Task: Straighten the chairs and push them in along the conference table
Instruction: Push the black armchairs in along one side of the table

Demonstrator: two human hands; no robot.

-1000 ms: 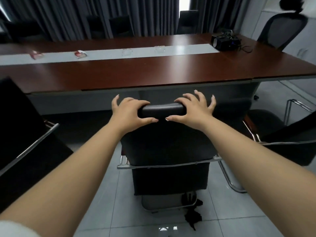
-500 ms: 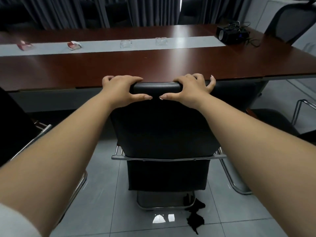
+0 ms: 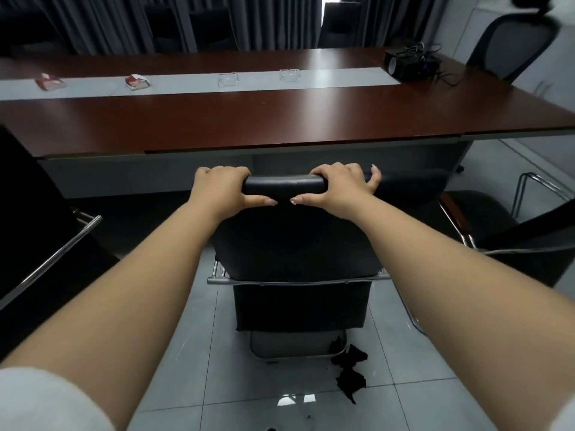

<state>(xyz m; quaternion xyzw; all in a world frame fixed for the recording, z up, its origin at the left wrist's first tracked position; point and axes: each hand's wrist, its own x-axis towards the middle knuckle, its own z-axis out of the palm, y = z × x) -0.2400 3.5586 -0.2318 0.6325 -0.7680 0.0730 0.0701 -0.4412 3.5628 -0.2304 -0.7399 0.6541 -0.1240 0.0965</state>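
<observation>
A black padded chair point(image 3: 295, 244) with a chrome frame stands in front of me, its back facing me, its seat under the edge of the dark red conference table point(image 3: 280, 119). My left hand point(image 3: 222, 189) grips the top of the backrest on the left, fingers curled over it and thumb below. My right hand point(image 3: 340, 186) grips the top edge on the right in the same way. The chair's seat is hidden behind its back.
Another black chair point(image 3: 37, 237) stands close at the left and one point(image 3: 510, 231) at the right, angled. A mesh office chair point(image 3: 510, 45) is at the table's far right end. A black device with cables point(image 3: 410, 65) and small items lie on the table. A black scrap point(image 3: 350, 371) lies on the floor tiles.
The chair has slid forward toward the table with both hands on its backrest. My fingers have curled more tightly over the top edge. The view has shifted.
</observation>
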